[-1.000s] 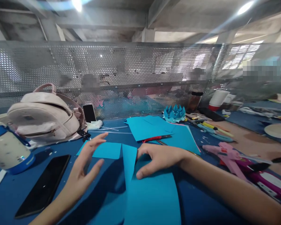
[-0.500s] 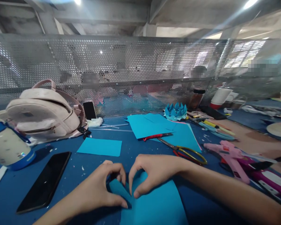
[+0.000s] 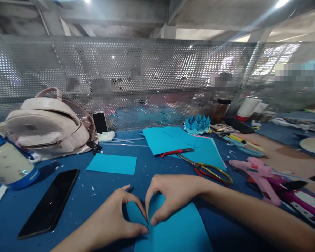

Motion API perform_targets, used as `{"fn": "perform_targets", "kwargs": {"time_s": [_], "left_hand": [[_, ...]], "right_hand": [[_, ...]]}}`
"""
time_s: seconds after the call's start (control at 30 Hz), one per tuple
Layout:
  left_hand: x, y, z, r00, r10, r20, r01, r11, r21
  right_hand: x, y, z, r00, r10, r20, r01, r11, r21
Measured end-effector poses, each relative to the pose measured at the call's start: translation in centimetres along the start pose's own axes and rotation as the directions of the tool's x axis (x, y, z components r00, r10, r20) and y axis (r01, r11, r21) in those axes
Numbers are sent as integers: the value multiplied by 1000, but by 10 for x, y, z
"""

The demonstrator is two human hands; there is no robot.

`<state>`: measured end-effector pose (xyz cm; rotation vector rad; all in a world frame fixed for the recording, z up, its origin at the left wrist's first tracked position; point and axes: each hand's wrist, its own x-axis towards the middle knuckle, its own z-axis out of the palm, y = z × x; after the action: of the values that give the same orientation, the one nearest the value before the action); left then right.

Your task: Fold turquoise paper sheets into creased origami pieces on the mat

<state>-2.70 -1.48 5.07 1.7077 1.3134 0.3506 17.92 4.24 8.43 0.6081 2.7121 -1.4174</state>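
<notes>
I have both bare hands close together at the near edge of my view, curled over a bright blue paper sheet (image 3: 182,229) on the dark blue tabletop (image 3: 76,210). My left hand (image 3: 109,217) has its thumb and forefinger pinched on a raised flap of that sheet, and my right hand (image 3: 177,194) is clamped on the paper just beside it, thumb and forefinger at the crease. The sheet's broad side spreads under my right palm. Past my fingers I see a small blue paper rectangle (image 3: 111,164) lying flat, and beyond it to the right a stack of blue paper sheets (image 3: 165,138). A small red-handled tool with a dark blade (image 3: 170,153) touches the stack's near edge. Scissors with one gold and one red handle (image 3: 215,170) lie near my right wrist. A spiky blue folded-paper ring (image 3: 197,124) stands behind the stack. To my right lies a pink plastic glue gun (image 3: 259,175); to my left, a flat black phone (image 3: 49,203).
</notes>
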Motion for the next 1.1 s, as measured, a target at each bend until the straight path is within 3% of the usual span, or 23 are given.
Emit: {"fn": "perform_targets", "kwargs": {"time_s": [0.57,0.93,1.1], "left_hand": [[-1,-7,1,995,100,21,-99,994,-48],[-3,-10,1,999,29,36,-26,998,-60],[-1,-8,1,996,81,47,-79,996,-47]], "right_hand": [[0,0,1,999,34,24,-37,991,129],[-1,-1,0,999,35,25,-37,993,109],[-1,3,1,999,22,23,-25,992,122]]}}
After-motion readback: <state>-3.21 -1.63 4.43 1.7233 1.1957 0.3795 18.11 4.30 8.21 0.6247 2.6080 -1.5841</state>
